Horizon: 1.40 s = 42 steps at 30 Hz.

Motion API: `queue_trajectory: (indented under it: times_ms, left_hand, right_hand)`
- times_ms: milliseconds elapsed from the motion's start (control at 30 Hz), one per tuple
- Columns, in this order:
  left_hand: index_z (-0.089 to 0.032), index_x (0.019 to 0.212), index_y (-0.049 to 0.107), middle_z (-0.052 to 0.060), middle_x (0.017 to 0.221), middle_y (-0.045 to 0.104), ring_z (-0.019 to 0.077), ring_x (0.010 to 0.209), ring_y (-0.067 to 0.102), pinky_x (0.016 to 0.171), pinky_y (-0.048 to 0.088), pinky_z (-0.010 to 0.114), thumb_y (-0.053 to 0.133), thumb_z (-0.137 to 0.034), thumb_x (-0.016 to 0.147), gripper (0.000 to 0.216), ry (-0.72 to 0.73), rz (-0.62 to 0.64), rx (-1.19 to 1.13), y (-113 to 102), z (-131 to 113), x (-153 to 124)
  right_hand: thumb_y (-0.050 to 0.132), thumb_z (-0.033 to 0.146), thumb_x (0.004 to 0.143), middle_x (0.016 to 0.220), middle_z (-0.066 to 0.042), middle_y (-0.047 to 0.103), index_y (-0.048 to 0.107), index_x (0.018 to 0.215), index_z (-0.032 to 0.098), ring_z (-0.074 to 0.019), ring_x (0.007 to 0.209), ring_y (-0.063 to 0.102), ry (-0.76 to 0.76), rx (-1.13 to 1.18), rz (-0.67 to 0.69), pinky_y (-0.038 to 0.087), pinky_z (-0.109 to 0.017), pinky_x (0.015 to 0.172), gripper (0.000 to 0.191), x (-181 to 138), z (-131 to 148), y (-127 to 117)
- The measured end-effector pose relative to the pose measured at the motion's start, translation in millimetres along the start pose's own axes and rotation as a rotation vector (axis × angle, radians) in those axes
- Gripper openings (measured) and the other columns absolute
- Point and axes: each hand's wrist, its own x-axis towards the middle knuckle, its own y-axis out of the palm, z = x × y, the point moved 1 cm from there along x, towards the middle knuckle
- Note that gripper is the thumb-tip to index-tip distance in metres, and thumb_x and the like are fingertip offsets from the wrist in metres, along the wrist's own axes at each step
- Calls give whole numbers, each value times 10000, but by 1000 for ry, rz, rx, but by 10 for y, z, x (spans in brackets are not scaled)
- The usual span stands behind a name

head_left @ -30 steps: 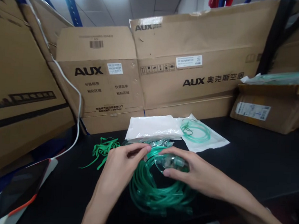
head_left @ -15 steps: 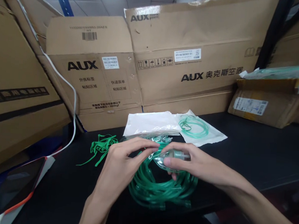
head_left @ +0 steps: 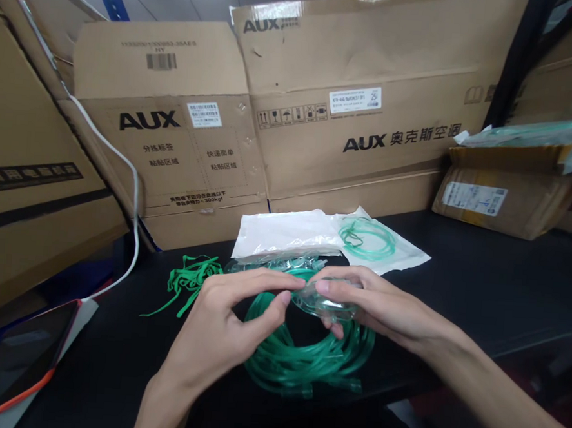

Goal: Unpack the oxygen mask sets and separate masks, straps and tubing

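Observation:
A clear oxygen mask (head_left: 326, 305) is gripped in my right hand (head_left: 358, 296), with the thumb on top and fingers curling beneath it. My left hand (head_left: 244, 311) is at the mask's left edge. Its forefinger reaches the rim near the right fingertips, while the thumb stands apart from the forefinger. Below both hands lies a coil of green tubing (head_left: 301, 363) on the black table (head_left: 480, 284). Several clear masks (head_left: 287, 264) lie just behind, partly hidden by my hands. To the left sits a loose heap of green elastic straps (head_left: 192, 278).
White plastic pouches (head_left: 285, 233) lie at the back, one showing coiled tubing (head_left: 366, 238). Large cardboard boxes (head_left: 183, 149) stand along the rear. A smaller carton (head_left: 503, 195) is at right. At left are a phone (head_left: 23, 353) and a white cable (head_left: 134, 211).
My left thumb has parted from the forefinger, which were pinched together before. The mask has turned in my right hand, and its connector no longer shows. The view has shifted slightly.

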Motion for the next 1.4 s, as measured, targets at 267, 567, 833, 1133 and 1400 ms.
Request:
queue_trajectory:
  times_ms: [267,567,833,1133,1400]
  left_hand:
    - [-261,952,791,-31,932,776,141,846,718,782,535,216,690,-207,899,126,-67,-25,-71,106,18,36]
    - [-266,938,757,-21,875,768,191,842,731,755,541,258,686,-417,898,173,-424,120,-283,160,107,12]
    - [-238,920,768,-4,953,789,185,920,731,820,545,235,740,-370,856,149,-472,58,-450,151,102,41]
    - [-230,1017,768,23,986,795,231,999,729,889,562,297,787,-405,810,271,-562,67,-538,213,130,53]
    - [-206,1083,730,10,875,767,184,901,712,873,553,287,766,-444,833,347,-591,160,-630,195,168,55]
  right_hand:
    - [689,461,897,709,-11,640,719,1004,152,-125,610,575,-7,-23,-9,458,-262,648,329,14,-23,-5]
    - [698,454,891,721,-5,640,695,961,184,-145,655,588,-30,-170,-74,466,-299,710,279,22,-42,-5]
    - [705,429,888,713,17,637,620,982,214,-140,639,592,-54,-165,-138,473,-299,698,249,52,-12,5]
    - [709,394,892,752,35,623,590,1010,230,-128,649,605,-114,-232,-145,492,-283,687,235,7,-7,-30]
    - [743,383,865,1002,4,605,612,1011,238,-118,714,623,-135,-252,-144,541,-287,699,244,1,7,-14]
